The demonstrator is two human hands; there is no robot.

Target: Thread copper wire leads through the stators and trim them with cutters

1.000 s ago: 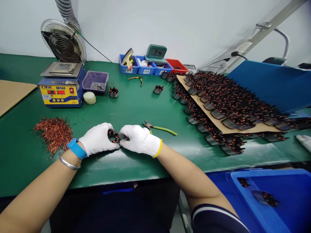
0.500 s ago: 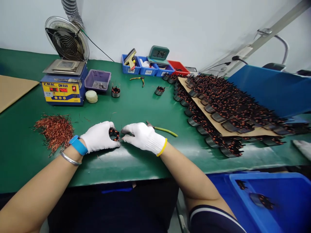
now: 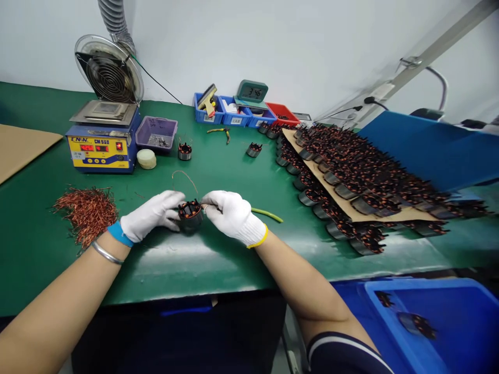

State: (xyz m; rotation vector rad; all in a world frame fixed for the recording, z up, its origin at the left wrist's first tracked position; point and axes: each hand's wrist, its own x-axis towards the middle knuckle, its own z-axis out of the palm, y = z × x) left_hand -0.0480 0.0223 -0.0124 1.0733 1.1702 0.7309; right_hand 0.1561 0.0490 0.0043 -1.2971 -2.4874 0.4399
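A motor stator (image 3: 190, 217) with a dark slotted top and copper windings is upright between my hands, its lower part blurred. My gloved left hand (image 3: 154, 214) is at its left side, fingers apart and slightly curled, the tips touching or almost touching it. With thumb and forefinger closed, my gloved right hand (image 3: 232, 214) pinches a wire end at the stator's right edge. A thin copper wire (image 3: 186, 174) arcs up behind the stator. Just past my right hand lies a green pliers handle (image 3: 268, 214); the jaws are hidden behind that hand.
Copper wire scraps (image 3: 88, 213) are heaped left, before a blue solder pot (image 3: 102, 150) and purple tray (image 3: 156, 132). Two single stators (image 3: 184, 152) and small cutters (image 3: 222, 131) stand farther back. Stacked stators (image 3: 366, 182) fill the right, above a blue bin (image 3: 452, 311).
The stator has turned from its open end facing me to upright. My left hand has loosened and drawn left; my right hand has closed in on the stator's edge. The wire arc now shows.
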